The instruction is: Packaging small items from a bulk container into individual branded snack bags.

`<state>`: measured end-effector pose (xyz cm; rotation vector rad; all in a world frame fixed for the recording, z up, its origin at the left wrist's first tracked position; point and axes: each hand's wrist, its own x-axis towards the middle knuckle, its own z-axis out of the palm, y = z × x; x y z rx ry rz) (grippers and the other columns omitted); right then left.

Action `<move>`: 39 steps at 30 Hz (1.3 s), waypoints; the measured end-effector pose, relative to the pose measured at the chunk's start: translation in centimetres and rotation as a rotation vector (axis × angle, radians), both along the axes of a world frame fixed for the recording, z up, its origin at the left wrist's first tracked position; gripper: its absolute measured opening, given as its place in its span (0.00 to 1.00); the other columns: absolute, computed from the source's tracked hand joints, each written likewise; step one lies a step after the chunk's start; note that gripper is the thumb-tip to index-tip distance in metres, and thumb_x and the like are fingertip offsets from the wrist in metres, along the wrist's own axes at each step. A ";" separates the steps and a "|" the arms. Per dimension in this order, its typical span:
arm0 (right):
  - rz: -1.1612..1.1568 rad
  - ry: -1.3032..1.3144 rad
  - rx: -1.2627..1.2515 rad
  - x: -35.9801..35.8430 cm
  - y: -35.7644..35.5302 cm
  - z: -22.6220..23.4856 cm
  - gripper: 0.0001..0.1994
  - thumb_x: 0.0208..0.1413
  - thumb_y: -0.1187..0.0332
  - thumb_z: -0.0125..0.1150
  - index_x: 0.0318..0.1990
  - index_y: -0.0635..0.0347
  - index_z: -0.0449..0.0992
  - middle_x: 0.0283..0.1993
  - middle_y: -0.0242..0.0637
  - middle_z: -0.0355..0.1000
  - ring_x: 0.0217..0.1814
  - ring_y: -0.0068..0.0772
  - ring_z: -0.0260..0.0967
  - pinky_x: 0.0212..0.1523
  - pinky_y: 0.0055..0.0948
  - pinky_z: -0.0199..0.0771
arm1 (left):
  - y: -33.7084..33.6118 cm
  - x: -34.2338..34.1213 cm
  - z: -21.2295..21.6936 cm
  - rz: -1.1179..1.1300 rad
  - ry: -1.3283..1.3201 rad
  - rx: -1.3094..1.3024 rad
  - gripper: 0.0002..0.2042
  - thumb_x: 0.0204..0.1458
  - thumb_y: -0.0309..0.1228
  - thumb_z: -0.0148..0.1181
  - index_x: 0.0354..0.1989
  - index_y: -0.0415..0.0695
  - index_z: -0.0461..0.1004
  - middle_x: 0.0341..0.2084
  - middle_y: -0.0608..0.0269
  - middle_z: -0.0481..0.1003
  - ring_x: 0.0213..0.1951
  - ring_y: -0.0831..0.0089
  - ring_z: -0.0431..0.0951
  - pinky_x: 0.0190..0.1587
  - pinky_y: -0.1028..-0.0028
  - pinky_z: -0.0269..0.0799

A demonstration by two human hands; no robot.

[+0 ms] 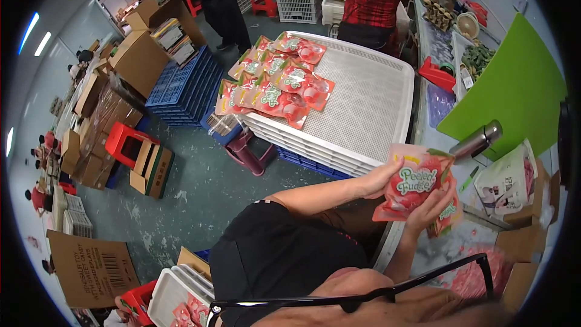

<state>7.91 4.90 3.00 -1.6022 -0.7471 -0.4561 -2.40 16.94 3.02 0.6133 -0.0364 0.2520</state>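
Packing room; glossy red candy pouch (413, 183), slightly blurred.

Single head-worn fisheye view, looking steeply down, workbench close below

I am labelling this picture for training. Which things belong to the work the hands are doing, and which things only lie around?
In the work:
- left hand and right hand, both holding a red candy pouch
- more pouches laid on the white tray

Lying about:
- steel flask
- green board
- cardboard boxes
- red stool
- blue crates
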 end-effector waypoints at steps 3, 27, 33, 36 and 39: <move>0.241 0.331 -0.240 2.5 1.2 -1.0 0.14 0.67 0.64 0.49 0.42 0.68 0.74 0.39 0.38 0.73 0.41 0.31 0.69 0.42 0.31 0.69 | 2.6 -0.1 -1.0 0.058 0.050 -0.078 0.31 0.65 0.52 0.38 0.66 0.38 0.55 0.61 0.48 0.65 0.61 0.59 0.68 0.63 0.60 0.66; 0.281 0.864 -0.310 4.6 -10.5 -8.8 0.13 0.64 0.67 0.54 0.51 0.65 0.74 0.40 0.37 0.77 0.34 0.22 0.73 0.36 0.22 0.76 | 37.5 -4.7 -11.4 1.145 1.597 2.263 0.30 0.58 0.49 0.45 0.65 0.43 0.64 0.70 0.52 0.53 0.70 0.47 0.49 0.65 0.30 0.32; 0.184 0.893 -0.246 4.8 -13.9 -9.2 0.13 0.63 0.68 0.57 0.49 0.67 0.75 0.40 0.39 0.77 0.37 0.26 0.75 0.40 0.25 0.76 | 42.0 -9.2 -11.8 1.243 1.608 2.429 0.23 0.61 0.40 0.41 0.60 0.43 0.69 0.64 0.54 0.63 0.67 0.48 0.57 0.63 0.28 0.38; 0.113 0.903 -0.235 4.8 -15.1 -9.2 0.12 0.63 0.68 0.57 0.48 0.66 0.76 0.40 0.37 0.77 0.36 0.24 0.74 0.40 0.24 0.76 | 41.5 -8.8 -10.9 1.077 1.620 2.520 0.24 0.57 0.42 0.46 0.60 0.46 0.67 0.63 0.52 0.64 0.63 0.49 0.62 0.59 0.26 0.44; 0.093 0.903 -0.170 3.9 -15.7 -8.3 0.11 0.63 0.68 0.56 0.49 0.64 0.76 0.40 0.37 0.77 0.36 0.23 0.74 0.39 0.22 0.75 | 36.9 -3.5 -8.1 1.295 1.431 2.501 0.26 0.49 0.38 0.57 0.59 0.43 0.68 0.62 0.51 0.65 0.63 0.46 0.62 0.60 0.31 0.48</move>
